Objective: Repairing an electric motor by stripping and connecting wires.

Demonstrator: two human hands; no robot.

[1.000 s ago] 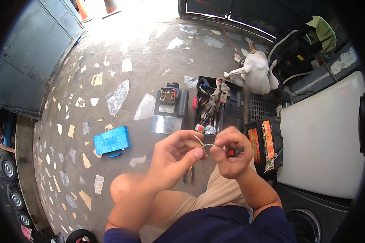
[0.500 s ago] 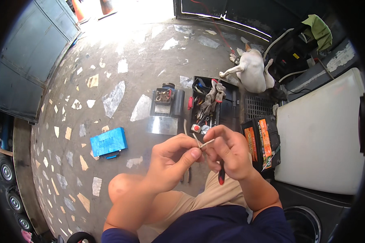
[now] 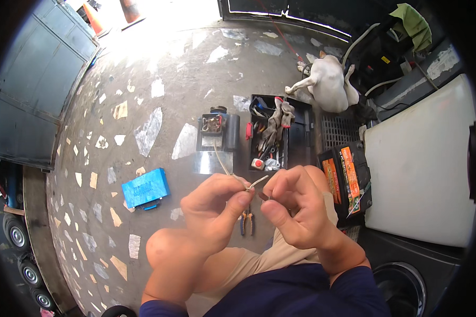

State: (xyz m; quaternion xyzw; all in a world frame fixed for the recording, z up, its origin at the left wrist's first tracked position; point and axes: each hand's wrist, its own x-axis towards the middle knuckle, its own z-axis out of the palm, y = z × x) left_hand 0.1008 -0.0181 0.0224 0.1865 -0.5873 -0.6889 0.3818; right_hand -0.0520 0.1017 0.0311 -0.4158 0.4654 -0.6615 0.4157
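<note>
Head view: we hold a pale wire [image 3: 221, 160] above our knees, its bent middle in our left hand [image 3: 214, 206], the grip clamped on it by thumb and fingers. One length rises toward the motor [image 3: 231, 134], and we cannot tell whether it joins there; a short end points at our right hand [image 3: 299, 208]. That right grip is closed on a dark piece [image 3: 263, 196], mostly hidden, just beside the wire's short end. Below, we see pliers [image 3: 247, 223] on the floor [image 3: 103, 169]. Ahead stands an open toolbox [image 3: 300, 134] with gloves [image 3: 275, 124] in it, beside the motor; a blue case [image 3: 145, 189] lies to our left, a battery [image 3: 344, 179] to our right.
</note>
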